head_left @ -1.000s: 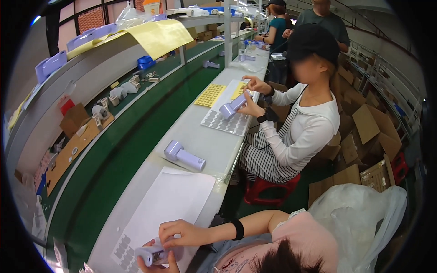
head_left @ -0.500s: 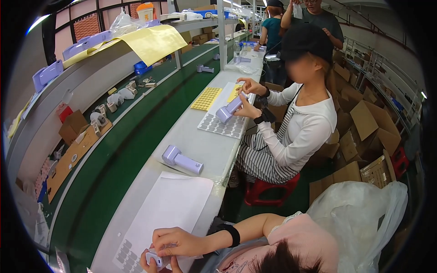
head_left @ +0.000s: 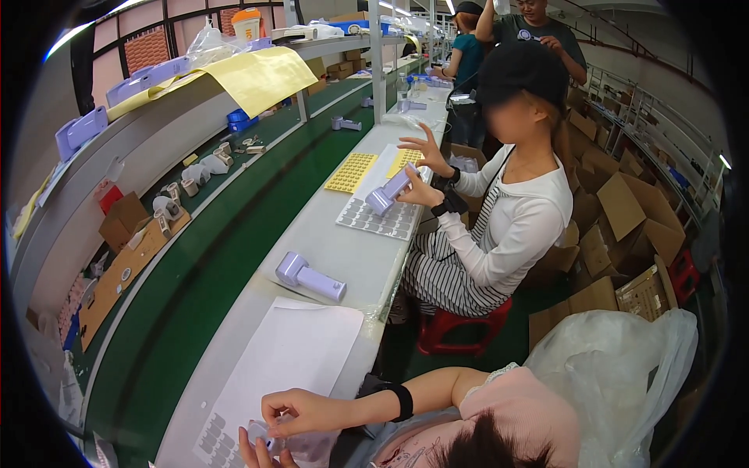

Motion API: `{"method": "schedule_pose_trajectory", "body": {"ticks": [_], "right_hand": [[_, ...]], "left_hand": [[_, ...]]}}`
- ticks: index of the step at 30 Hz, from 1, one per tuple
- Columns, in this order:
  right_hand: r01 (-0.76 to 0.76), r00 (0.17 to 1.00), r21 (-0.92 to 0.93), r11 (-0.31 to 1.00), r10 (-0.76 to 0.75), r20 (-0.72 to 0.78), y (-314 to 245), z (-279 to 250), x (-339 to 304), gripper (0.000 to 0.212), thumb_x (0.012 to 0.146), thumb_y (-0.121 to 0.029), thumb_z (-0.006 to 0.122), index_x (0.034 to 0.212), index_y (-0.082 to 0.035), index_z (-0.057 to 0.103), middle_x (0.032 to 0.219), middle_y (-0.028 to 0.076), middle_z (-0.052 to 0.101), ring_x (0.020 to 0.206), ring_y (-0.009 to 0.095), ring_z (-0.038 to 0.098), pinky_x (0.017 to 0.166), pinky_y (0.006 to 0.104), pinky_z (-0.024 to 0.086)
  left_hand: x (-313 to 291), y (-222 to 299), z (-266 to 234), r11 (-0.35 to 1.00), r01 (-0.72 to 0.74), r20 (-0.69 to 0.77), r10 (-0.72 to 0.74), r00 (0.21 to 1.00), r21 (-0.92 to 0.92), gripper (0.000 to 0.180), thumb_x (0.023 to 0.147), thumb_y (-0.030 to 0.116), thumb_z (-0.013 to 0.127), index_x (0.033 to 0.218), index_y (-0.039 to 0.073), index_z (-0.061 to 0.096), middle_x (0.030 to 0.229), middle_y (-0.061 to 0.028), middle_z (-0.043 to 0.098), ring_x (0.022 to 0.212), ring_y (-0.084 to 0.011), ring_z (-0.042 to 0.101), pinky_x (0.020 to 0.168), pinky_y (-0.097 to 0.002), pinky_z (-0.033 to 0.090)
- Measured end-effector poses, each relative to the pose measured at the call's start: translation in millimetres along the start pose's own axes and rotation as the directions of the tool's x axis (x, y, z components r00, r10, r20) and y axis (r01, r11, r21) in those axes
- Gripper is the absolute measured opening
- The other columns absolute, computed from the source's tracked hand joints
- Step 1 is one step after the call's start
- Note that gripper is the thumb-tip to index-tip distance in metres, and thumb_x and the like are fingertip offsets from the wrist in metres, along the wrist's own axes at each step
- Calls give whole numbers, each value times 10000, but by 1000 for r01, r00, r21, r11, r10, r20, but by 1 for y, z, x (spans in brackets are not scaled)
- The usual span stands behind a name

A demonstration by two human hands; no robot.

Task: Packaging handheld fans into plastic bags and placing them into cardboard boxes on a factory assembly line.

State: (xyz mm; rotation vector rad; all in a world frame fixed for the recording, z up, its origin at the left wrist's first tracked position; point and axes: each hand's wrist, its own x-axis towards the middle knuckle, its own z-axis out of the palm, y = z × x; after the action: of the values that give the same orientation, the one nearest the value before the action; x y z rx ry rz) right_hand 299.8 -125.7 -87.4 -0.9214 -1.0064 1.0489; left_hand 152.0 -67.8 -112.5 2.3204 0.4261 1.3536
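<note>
Currently, a green conveyor belt sweeps through the left half of the frame, alongside a pale bench. Right of centre sits a co-worker. A white sheet covers the bench at lower centre. Below it, the right hand has bent fingers; whether they grip I cannot tell. A lilac device lies just above the sheet. At the bottom left, the left hand grips a pale piece, beside the right fingertips.
</note>
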Motion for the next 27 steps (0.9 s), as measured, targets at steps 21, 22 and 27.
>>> {"method": "schedule_pose_trajectory", "body": {"ticks": [21,22,27], "right_hand": [[192,979,-363,912,-204,6,-25,6,5,87,773,-62,522,770,-19,447,607,64,481,543,155,453,515,284,366],[264,957,-430,864,-291,3,-24,8,6,85,777,-62,516,772,-19,443,618,73,477,549,166,455,520,292,368],[448,858,-572,687,-510,61,-35,14,9,74,813,-61,500,791,-14,447,699,82,475,605,180,460,550,297,378]], "left_hand": [[14,19,-13,991,-6,32,11,999,-134,105,825,49,563,913,9,604,1151,-257,473,1027,-372,505,835,-421,446],[13,19,-15,992,5,27,-2,1000,-128,91,832,60,560,890,9,606,1143,-256,476,1025,-372,506,833,-422,447],[13,30,-22,953,154,-206,-211,956,-262,119,861,127,550,865,20,602,1137,-252,472,1027,-367,511,815,-427,457]]}}
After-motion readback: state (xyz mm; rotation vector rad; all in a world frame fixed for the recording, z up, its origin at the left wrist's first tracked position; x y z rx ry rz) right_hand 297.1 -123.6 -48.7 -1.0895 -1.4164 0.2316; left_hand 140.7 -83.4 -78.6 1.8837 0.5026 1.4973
